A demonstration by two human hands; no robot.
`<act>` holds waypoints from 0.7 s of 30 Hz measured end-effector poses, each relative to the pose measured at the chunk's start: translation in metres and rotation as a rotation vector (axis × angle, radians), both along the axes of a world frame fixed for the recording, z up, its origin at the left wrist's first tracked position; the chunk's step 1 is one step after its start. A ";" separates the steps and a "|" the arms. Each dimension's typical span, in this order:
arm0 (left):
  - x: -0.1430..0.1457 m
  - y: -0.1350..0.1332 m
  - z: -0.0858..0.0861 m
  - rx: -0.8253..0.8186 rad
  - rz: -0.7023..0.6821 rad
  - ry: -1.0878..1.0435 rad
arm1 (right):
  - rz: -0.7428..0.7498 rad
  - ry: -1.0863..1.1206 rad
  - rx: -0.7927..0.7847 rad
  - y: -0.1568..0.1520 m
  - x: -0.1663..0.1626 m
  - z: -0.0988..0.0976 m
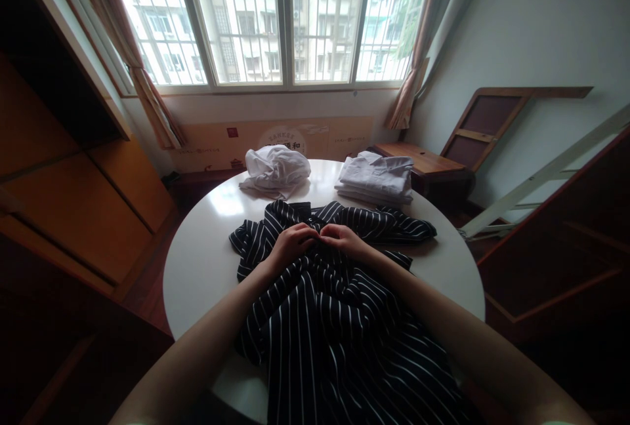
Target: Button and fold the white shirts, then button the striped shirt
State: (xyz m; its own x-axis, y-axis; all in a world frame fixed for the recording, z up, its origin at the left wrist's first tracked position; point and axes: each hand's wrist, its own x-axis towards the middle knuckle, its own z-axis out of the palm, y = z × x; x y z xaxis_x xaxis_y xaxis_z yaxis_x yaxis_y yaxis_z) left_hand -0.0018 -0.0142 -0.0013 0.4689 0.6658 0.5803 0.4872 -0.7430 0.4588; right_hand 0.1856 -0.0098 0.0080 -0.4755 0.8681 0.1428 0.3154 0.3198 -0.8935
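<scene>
A black shirt with white stripes (339, 307) lies rumpled across the round white table (197, 267), its lower part hanging toward me over the near edge. Near its collar, my left hand (296, 241) and my right hand (342, 239) meet, fingertips pinched together on the front of the cloth. Both hands are closed on the shirt; whatever small part sits between the fingers is hidden. One sleeve of the shirt stretches out to the right.
At the table's far side are a crumpled white garment (278, 169) and a stack of folded white shirts (375, 177). Behind them stand a long cardboard box (211, 143) and a wooden side table (418, 157). Orange cabinets (83, 208) line the left, and a white ladder (531, 189) leans at right.
</scene>
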 end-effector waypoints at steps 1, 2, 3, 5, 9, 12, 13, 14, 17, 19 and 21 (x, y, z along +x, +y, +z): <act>0.000 0.000 0.000 0.003 0.003 0.003 | -0.002 -0.001 -0.002 0.000 0.000 0.000; 0.001 0.000 0.000 0.007 0.007 0.005 | -0.005 -0.002 -0.002 -0.001 0.000 0.001; 0.001 -0.001 0.001 0.009 0.012 0.003 | -0.005 -0.003 0.001 -0.001 0.000 0.001; 0.001 -0.001 0.001 0.011 0.024 -0.006 | -0.004 -0.006 0.013 -0.001 -0.001 0.001; 0.001 -0.003 0.003 0.011 0.033 -0.015 | -0.001 -0.018 0.047 0.000 0.000 0.000; 0.001 -0.004 0.003 0.018 0.030 -0.018 | 0.001 -0.018 0.061 0.001 0.000 0.000; 0.002 -0.004 0.003 0.020 0.030 -0.019 | 0.005 -0.022 0.064 0.000 0.000 0.000; 0.002 -0.003 0.003 0.020 0.034 -0.022 | 0.011 -0.033 0.065 -0.001 0.000 0.001; 0.002 -0.002 0.001 0.013 0.053 -0.032 | 0.023 -0.095 0.069 -0.004 -0.001 0.004; 0.002 -0.001 0.001 0.004 0.059 -0.037 | 0.020 -0.125 0.078 -0.005 -0.001 0.005; 0.002 -0.001 0.000 -0.002 0.058 -0.041 | 0.014 -0.126 0.095 -0.006 -0.001 0.005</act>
State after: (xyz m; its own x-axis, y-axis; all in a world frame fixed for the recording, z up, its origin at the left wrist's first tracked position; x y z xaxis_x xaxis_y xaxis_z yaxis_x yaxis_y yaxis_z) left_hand 0.0003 -0.0150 -0.0009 0.4049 0.6926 0.5970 0.5101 -0.7129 0.4811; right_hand 0.1842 -0.0156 0.0126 -0.5070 0.8466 0.1621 0.4180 0.4059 -0.8127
